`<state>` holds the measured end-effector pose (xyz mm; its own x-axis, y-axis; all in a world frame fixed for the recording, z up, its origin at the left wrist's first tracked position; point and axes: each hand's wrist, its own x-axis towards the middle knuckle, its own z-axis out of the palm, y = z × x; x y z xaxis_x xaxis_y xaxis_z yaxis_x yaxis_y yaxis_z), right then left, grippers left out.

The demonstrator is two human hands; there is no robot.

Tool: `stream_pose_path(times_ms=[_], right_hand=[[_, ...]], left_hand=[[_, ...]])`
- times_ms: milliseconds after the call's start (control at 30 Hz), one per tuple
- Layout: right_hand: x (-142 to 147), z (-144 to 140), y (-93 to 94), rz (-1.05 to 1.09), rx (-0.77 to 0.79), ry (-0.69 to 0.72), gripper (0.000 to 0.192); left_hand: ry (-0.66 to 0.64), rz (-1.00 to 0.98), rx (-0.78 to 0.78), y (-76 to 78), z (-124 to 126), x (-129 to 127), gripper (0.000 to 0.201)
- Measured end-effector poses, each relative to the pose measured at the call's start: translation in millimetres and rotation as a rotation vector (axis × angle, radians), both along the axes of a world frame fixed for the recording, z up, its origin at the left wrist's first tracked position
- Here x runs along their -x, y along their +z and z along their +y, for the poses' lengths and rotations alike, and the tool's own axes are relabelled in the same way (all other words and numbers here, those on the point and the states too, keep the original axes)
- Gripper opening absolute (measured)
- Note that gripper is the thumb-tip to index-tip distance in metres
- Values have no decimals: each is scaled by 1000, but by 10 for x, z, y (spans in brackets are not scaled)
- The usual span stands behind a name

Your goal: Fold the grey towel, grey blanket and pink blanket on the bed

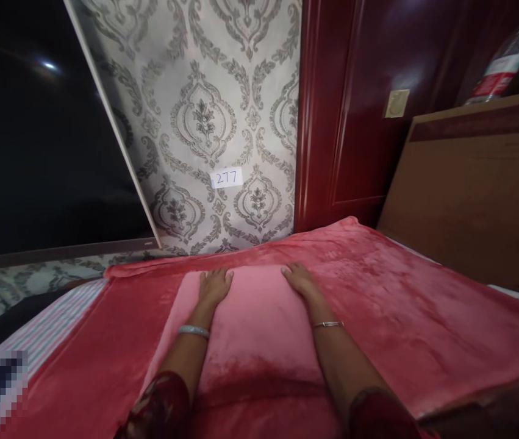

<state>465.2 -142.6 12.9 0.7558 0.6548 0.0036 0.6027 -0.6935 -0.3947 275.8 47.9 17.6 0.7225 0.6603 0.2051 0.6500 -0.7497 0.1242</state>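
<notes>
A plush pink blanket [259, 317], folded into a long panel, lies in front of me on a larger spread of red-pink plush [387, 292]. On the panel's far left part rests my left hand [216, 285], flat, its fingers pointing away from me. My right hand [299, 279] lies at the far right corner of the panel, palm down with fingers extended. Neither hand grips the cloth. A bangle circles each wrist. The near end of the panel runs out of view between my forearms.
Striped cloth [64, 311] shows under the plush at the left. A large dark screen [49, 140] stands at the left, before patterned wallpaper with a paper label [227, 177] reading 277. At the right, a cardboard box [474, 189] carries a plastic bottle [501, 70].
</notes>
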Motion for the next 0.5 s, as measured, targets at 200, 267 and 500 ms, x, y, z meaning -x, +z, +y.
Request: stream_pose_path(times_ms=[200, 267, 500], right_hand=[[38, -103, -17, 17, -9, -42, 56], [77, -180, 0, 12, -5, -53, 57], [490, -608, 208, -97, -10, -28, 60]], left_hand=[[-9, -19, 55, 46, -11, 19, 53], [-9, -32, 91, 74, 20, 31, 55], [-10, -72, 151, 348, -10, 85, 58]])
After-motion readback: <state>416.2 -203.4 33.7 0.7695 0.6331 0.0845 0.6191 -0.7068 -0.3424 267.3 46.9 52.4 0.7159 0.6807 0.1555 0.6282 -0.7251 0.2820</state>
